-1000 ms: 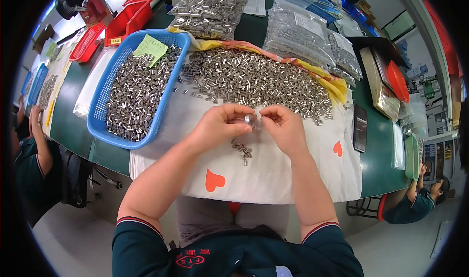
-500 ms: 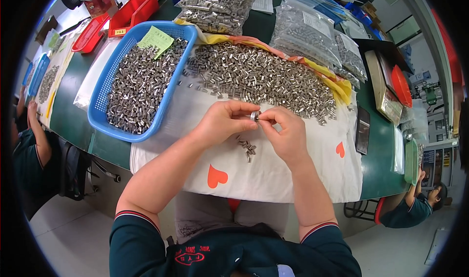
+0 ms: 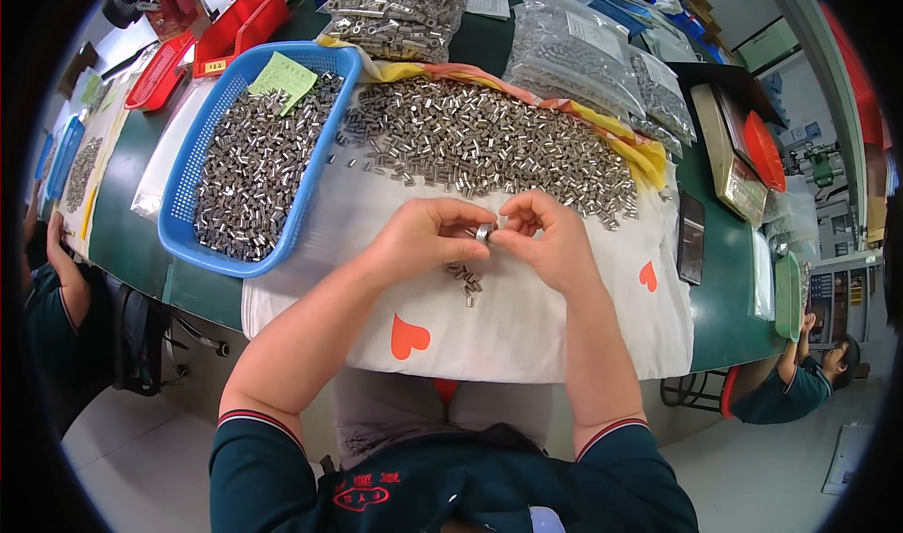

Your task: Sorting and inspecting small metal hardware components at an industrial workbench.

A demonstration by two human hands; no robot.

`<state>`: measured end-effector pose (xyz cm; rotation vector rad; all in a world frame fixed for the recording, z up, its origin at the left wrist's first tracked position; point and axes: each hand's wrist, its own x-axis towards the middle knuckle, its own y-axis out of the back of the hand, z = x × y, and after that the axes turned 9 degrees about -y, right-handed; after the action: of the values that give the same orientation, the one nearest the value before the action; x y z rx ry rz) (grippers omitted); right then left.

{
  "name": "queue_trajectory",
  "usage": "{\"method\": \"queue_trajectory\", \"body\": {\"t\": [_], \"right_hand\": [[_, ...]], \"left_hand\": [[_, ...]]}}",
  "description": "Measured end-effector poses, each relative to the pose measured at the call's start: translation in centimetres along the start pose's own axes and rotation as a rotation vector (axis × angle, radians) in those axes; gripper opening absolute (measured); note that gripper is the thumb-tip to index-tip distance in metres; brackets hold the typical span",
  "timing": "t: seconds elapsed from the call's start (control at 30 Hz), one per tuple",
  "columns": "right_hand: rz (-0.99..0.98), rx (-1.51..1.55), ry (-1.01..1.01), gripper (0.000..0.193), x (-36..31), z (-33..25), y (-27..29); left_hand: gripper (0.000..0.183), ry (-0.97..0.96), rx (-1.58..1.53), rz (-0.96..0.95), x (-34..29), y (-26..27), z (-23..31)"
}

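Head view: the left hand (image 3: 420, 238) pinches a round metal piece (image 3: 484, 233), probably to steady it; whether the right hand's (image 3: 550, 238) curled grip holds anything, I cannot tell.

In mid-frame, the left hand (image 3: 428, 237) holds a ring (image 3: 483, 233) above the cloth (image 3: 527, 345), with the right hand (image 3: 553, 241) just right of the ring. A few parts (image 3: 465, 279) lie below them on the cloth, which covers the worktop's (image 3: 141, 241) middle. Behind the hands lies a heap (image 3: 499, 138); left of it, a basket (image 3: 240, 270) with a note (image 3: 285, 82) on its contents. Bags (image 3: 574, 58) lie behind the heap, a phone (image 3: 690, 238) at the cloth's right edge.
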<state>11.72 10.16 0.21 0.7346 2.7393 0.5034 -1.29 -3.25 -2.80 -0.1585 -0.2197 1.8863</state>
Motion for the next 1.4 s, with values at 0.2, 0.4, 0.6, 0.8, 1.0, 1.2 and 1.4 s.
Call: {"method": "queue_trajectory", "body": {"t": [0.2,0.4,0.6,0.8,1.0,1.2,1.4], "right_hand": [[0.336,-0.212,0.057,0.014,1.9,2.3,0.8],[0.472,-0.669,0.248,0.012,2.7,2.9,-1.2],[0.386,-0.713,0.244,0.006,2.1,2.3,-1.2],[0.328,-0.736,0.261,0.007,2.0,2.0,-0.9],[0.263,-0.462,0.18,0.004,1.2,0.9,-1.1],[0.05,0.12,0.11,0.01,0.1,0.6,-0.7],[0.114,-0.138,0.264,0.01,-0.4,-0.4,-1.2]], "left_hand": [[0.036,0.032,0.214,-0.184,-0.2,-0.8,1.1],[0.035,0.032,0.22,-0.21,-0.4,-0.6,1.0],[0.035,0.009,0.198,-0.175,-0.3,-0.5,0.8],[0.035,0.025,0.042,-0.121,0.1,-0.1,0.6],[0.033,-0.004,-0.053,-0.052,0.2,0.3,0.4],[0.033,-0.025,-0.1,0.057,0.4,0.1,0.3],[0.035,-0.039,-0.046,0.052,0.3,0.6,-0.1]]}}
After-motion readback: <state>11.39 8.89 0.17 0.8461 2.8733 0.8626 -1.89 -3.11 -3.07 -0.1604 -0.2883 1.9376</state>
